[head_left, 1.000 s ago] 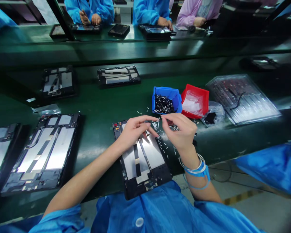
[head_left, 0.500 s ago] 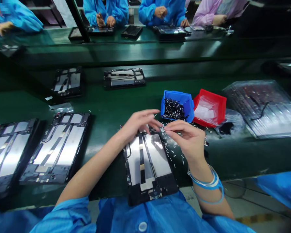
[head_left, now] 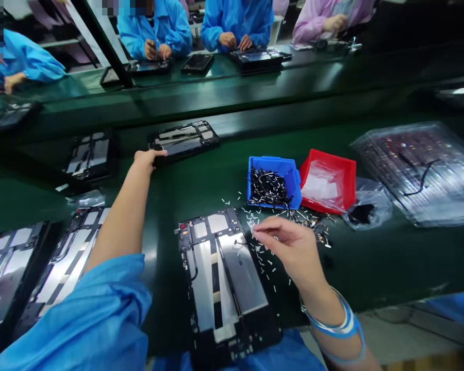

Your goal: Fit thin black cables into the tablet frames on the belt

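My left hand (head_left: 149,157) is stretched far forward, closed on the near left corner of an opened tablet (head_left: 183,139) at the back of the bench. Directly in front of me lies another opened tablet (head_left: 226,273), its silvery battery panels and dark ribbon cables facing up. Beside that tablet's upper right edge, my right hand (head_left: 290,247) has thumb and forefinger pinched together. Whatever is between those fingertips is too small to make out. Below them, small white strips (head_left: 268,263) are scattered along the tablet's right side.
A blue bin (head_left: 296,185) holds many small black parts, next to a red bin (head_left: 348,180) with clear plastic bags. Stacked clear trays (head_left: 429,180) stand at right. More opened tablets (head_left: 69,257) lie at left. Co-workers' hands (head_left: 235,41) are across the bench.
My left hand has left the near tablet and reached forward to the far one. My right hand stays pinched beside the near tablet. The view has tilted.
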{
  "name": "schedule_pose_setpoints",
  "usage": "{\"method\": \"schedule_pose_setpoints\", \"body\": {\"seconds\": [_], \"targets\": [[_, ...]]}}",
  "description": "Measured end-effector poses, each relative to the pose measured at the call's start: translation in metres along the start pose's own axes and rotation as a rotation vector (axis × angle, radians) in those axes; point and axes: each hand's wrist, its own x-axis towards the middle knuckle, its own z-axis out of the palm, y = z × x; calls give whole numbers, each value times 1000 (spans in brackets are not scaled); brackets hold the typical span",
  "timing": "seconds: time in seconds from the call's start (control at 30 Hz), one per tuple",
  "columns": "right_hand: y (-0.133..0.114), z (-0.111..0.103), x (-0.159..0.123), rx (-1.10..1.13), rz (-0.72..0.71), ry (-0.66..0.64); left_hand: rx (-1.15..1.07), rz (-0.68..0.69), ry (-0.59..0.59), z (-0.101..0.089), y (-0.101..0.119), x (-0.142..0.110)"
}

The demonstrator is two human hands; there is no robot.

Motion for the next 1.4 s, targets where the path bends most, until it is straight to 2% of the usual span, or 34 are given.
{"method": "schedule_pose_setpoints", "body": {"seconds": [0.07,0.13,0.23,0.33,0.43,0.53,0.63,0.7,0.73,0.77,0.8,0.87,0.93,0.97,1.03,1.1,1.13,1.17,1.2,1.23,1.3,1.33,1.37,1.4], "targets": [[3,0,2,93,89,45,-59,-154,117,4,5,-6],[6,0,4,145,132,72,-127,-239,165,13,11,-15],[7,0,5,157,117,58,-261,-280,180,32,23,-41],[5,-1,6,135,55,43,-378,-266,181,47,35,-88],[3,-5,7,141,9,85,-458,-241,187,45,39,-162],[-1,-10,6,207,-30,139,-503,-219,215,32,27,-257],[-2,-15,7,260,-59,152,-565,-227,242,25,-2,-349],[-1,-16,8,262,-66,139,-577,-265,293,27,-28,-397],[0,-15,8,254,-66,129,-573,-293,264,30,-41,-415],[1,-14,9,240,-65,117,-567,-328,189,34,-53,-429],[2,-12,9,220,-63,99,-561,-369,62,38,-63,-438],[1,-4,6,167,-51,37,-549,-451,-317,44,-76,-446],[-4,8,-2,101,-16,-74,-512,-483,-685,45,-77,-443],[-8,15,-7,68,13,-145,-468,-460,-826,42,-74,-439],[-17,32,-18,16,83,-297,-350,-340,-1000,31,-61,-430],[-23,50,-29,-13,154,-419,-275,-194,-1075,15,-47,-421],[-23,58,-33,-21,182,-455,-282,-142,-1057,6,-42,-417],[-23,66,-36,-33,206,-478,-312,-111,-979,-1,-39,-413],[-21,73,-39,-49,225,-489,-336,-93,-836,-7,-39,-409],[-18,80,-40,-70,241,-493,-332,-71,-636,-11,-41,-404],[-11,89,-42,-128,263,-491,-185,24,-193,-13,-50,-392],[-7,92,-42,-164,269,-487,-58,121,-24,-13,-57,-385],[-4,94,-42,-201,269,-480,85,247,74,-11,-63,-379],[-2,96,-42,-239,264,-471,220,385,106,-10,-69,-372]]}}
